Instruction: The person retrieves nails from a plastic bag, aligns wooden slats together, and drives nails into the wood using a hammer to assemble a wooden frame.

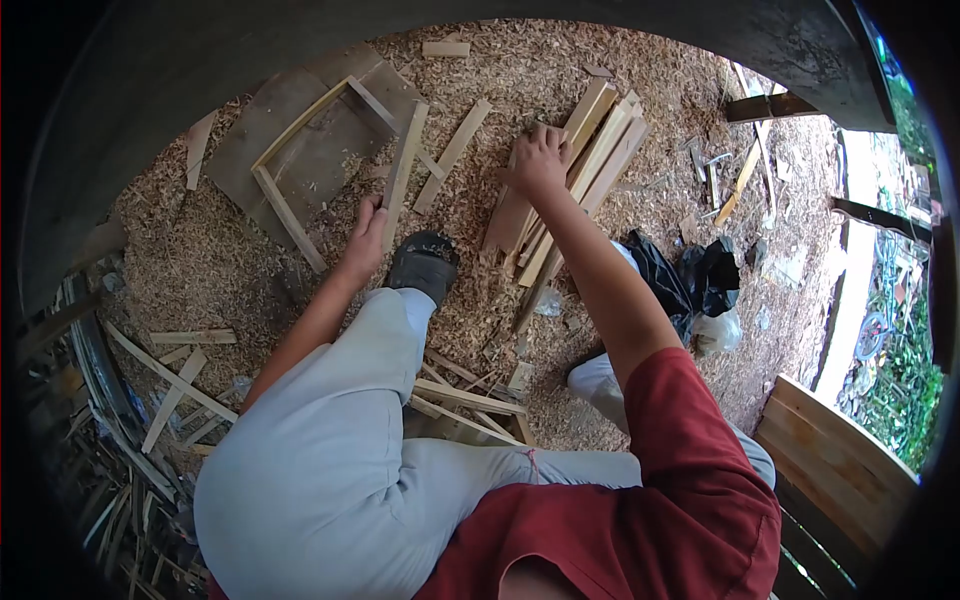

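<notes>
My left hand (370, 232) is closed round the lower part of a narrow wooden strip (405, 160), which stands at a slant beside my shoe. To its left, a wooden frame (285, 212) of joined strips rests on a flat grey-brown board (240, 160). My right hand (541, 158) lies over the upper left of a stack of wooden planks (610, 150), its fingers bent down on the wood. What the fingertips hold there, if anything, is hidden.
Wood shavings (520, 80) cover the ground. A hammer (712, 180) lies at the right, above a black plastic bag (665, 280). Loose strips (465, 395) are scattered below my shoe (423, 265). A wooden bench (820, 440) stands at lower right, and a dark beam crosses the top.
</notes>
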`<state>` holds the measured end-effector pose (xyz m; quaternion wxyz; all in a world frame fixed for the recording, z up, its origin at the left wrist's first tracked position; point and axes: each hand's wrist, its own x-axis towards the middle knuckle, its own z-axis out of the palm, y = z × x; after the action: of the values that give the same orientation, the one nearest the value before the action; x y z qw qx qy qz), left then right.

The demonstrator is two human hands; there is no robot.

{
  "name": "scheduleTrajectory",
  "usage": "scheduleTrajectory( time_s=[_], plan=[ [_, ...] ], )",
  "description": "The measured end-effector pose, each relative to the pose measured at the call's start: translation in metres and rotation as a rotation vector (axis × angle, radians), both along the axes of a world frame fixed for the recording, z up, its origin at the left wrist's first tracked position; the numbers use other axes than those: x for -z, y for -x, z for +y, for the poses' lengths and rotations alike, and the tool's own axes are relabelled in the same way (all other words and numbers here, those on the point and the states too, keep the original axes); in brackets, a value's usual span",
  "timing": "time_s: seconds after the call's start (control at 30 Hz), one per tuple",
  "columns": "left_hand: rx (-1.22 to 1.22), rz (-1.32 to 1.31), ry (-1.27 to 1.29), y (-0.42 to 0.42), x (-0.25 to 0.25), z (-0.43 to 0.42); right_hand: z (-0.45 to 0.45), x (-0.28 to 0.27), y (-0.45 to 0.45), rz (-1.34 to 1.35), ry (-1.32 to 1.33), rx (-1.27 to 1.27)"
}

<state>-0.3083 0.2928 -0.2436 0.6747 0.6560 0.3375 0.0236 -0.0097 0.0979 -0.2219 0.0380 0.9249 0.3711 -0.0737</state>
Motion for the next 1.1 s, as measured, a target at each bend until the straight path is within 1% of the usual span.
scheduleTrajectory(
  time_s=[0.07, 0.1, 0.13, 0.17, 0.2, 0.23, 0.27, 0.3, 0.33, 0.4, 0.47, 0.53, 0.57, 0.63, 0.67, 0.73, 0.77, 0.83, 0.87, 0.93, 0.97, 1.03, 1.07, 1.1],
  plan=[
    [-0.039, 0.013, 0.038, 0.000, -0.001, -0.002, -0.003, -0.003, 0.008, 0.160, -0.169, 0.020],
    [-0.056, -0.052, 0.009, -0.001, -0.002, -0.005, -0.006, -0.006, 0.015, 0.161, -0.165, 0.020],
    [-0.073, -0.118, -0.021, -0.002, -0.003, -0.008, -0.009, -0.009, 0.024, 0.167, -0.249, -0.060],
    [-0.071, -0.120, -0.022, -0.003, -0.005, -0.010, -0.012, -0.014, 0.031, 0.170, -0.335, -0.140],
    [-0.092, -0.130, 0.068, -0.006, -0.010, -0.013, -0.016, -0.018, 0.038, 0.167, -0.336, -0.139],
    [-0.114, -0.141, 0.156, -0.006, -0.012, -0.012, -0.021, -0.022, 0.045, 0.211, -0.337, -0.213],
    [-0.113, -0.144, 0.153, -0.006, -0.012, -0.010, -0.026, -0.026, 0.053, 0.255, -0.337, -0.288],
    [-0.057, -0.136, 0.262, -0.003, -0.007, -0.007, -0.031, -0.025, 0.061, 0.293, -0.394, -0.289],
    [0.000, -0.129, 0.372, -0.002, -0.004, -0.005, -0.038, -0.020, 0.068, 0.290, -0.396, -0.289],
    [-0.023, -0.141, 0.334, -0.001, 0.001, -0.008, -0.047, -0.017, 0.080, 0.425, -0.459, -0.218],
    [-0.047, -0.152, 0.300, 0.001, 0.004, -0.011, -0.053, -0.021, 0.093, 0.413, -0.480, -0.224],
    [-0.005, -0.135, 0.302, 0.004, 0.009, -0.010, -0.051, -0.024, 0.101, 0.591, -0.470, -0.087],
    [-0.006, -0.137, 0.303, 0.005, 0.011, -0.011, -0.048, -0.023, 0.103, 0.590, -0.468, -0.088],
    [0.010, -0.171, 0.274, 0.009, 0.012, -0.010, -0.036, -0.021, 0.108, 0.561, -0.578, -0.068],
    [0.007, -0.171, 0.274, 0.011, 0.012, -0.009, -0.029, -0.020, 0.110, 0.562, -0.578, -0.070],
    [-0.030, -0.148, 0.252, 0.016, 0.011, -0.006, -0.010, -0.027, 0.112, 0.489, -0.702, -0.059],
    [-0.037, -0.150, 0.251, 0.020, 0.012, -0.004, 0.000, -0.033, 0.111, 0.490, -0.701, -0.066],
    [0.015, 0.029, 0.109, 0.030, 0.013, 0.002, 0.019, -0.043, 0.111, 0.471, -0.596, -0.032],
    [0.002, 0.030, 0.108, 0.037, 0.014, 0.004, 0.030, -0.048, 0.113, 0.476, -0.594, -0.045],
    [0.156, 0.185, -0.574, 0.050, -0.021, 0.006, 0.048, -0.045, 0.117, 0.462, -0.664, 0.041],
    [0.147, 0.194, -0.574, 0.058, -0.031, 0.009, 0.055, -0.040, 0.118, 0.471, -0.663, 0.032],
    [-0.095, 0.097, -1.178, 0.075, -0.040, 0.018, 0.064, -0.018, 0.120, 0.534, -0.728, 0.063],
    [-0.098, 0.103, -1.177, 0.083, -0.038, 0.022, 0.065, -0.012, 0.123, 0.539, -0.725, 0.060],
    [-0.305, 0.205, -1.246, 0.093, -0.030, 0.026, 0.066, -0.010, 0.125, 0.516, -0.727, 0.040]
  ],
)
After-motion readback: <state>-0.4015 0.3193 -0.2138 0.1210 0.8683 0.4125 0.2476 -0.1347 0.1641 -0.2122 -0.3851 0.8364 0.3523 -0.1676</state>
